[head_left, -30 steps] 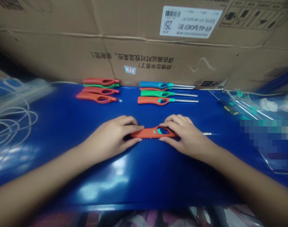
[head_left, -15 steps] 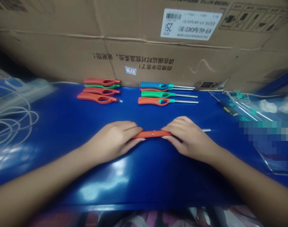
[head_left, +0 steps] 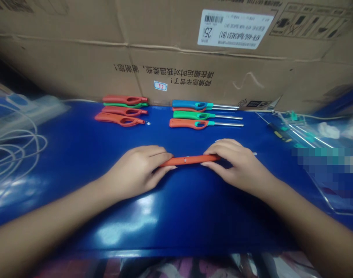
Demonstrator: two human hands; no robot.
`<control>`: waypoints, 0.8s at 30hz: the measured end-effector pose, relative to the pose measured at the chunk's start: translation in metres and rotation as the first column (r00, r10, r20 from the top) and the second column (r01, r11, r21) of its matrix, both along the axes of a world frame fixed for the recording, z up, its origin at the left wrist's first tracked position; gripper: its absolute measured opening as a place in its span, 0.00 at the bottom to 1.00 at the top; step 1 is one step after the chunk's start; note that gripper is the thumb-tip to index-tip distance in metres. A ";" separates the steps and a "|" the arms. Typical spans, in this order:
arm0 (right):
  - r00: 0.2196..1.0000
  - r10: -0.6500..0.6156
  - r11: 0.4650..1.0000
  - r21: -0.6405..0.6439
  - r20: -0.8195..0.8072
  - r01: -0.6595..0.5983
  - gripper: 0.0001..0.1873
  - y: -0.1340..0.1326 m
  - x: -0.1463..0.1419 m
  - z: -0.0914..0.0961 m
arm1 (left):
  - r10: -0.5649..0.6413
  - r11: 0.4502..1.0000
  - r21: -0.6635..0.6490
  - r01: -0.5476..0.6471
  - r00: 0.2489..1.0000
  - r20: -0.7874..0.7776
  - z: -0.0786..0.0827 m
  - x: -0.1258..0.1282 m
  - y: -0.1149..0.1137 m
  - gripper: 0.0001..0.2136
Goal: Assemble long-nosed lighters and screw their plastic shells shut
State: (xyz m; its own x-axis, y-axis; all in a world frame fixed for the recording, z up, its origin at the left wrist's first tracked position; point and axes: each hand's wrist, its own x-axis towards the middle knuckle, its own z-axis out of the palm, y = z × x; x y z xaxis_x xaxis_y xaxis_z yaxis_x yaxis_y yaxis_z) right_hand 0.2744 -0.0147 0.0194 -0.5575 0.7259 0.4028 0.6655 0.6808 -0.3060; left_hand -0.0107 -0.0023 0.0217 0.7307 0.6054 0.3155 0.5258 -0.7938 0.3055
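Observation:
An orange long-nosed lighter stands on its edge on the blue table, held between both hands. My left hand pinches its left end with closed fingers. My right hand grips the right part, fingers curled over it. Only a bit of the metal nose shows past my right hand.
Several empty orange and green handle shells lie at the back left. Three finished lighters with metal noses lie at the back middle. A cardboard box walls the back. White cable lies left; a clear bag with parts lies right.
The lighter has been turned from lying flat, with its trigger hole showing, onto its edge. Both hands stayed on it and shifted slightly.

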 end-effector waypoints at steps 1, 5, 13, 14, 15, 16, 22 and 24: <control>1.000 0.005 1.000 0.008 0.004 -0.005 0.05 0.000 0.000 0.001 | 0.002 1.000 -0.010 -0.002 1.000 0.004 0.001 0.000 0.000 0.11; 1.000 0.000 0.999 0.042 0.008 0.000 0.04 -0.002 0.002 0.001 | 0.001 0.994 -0.113 0.003 0.999 0.036 0.003 0.000 0.000 0.12; 0.999 -0.044 0.997 0.060 0.007 0.044 0.07 -0.004 -0.003 0.005 | 0.183 0.856 -0.516 -0.038 0.955 0.234 0.000 0.005 0.002 0.15; 0.999 -0.029 0.999 0.045 0.028 0.028 0.11 -0.005 -0.004 0.005 | 0.235 0.766 -0.643 -0.015 0.937 0.257 0.000 0.007 0.003 0.16; 0.998 -0.003 1.000 0.025 0.061 0.001 0.14 -0.005 -0.005 0.006 | 0.276 0.657 -0.754 0.024 0.922 0.270 0.000 0.009 0.003 0.17; 0.995 0.030 0.999 0.008 0.096 -0.031 0.17 -0.006 -0.005 0.006 | 0.302 0.553 -0.830 0.071 0.912 0.279 0.000 0.010 0.004 0.18; 0.986 0.090 0.996 0.013 0.142 -0.092 0.16 -0.008 -0.009 0.003 | 0.220 0.585 -0.805 0.099 0.936 0.276 0.001 0.014 -0.002 0.19; 0.987 0.098 0.995 0.017 0.131 -0.101 0.16 -0.009 -0.010 0.002 | 0.142 0.767 -0.639 0.066 0.953 0.269 0.000 0.013 -0.005 0.16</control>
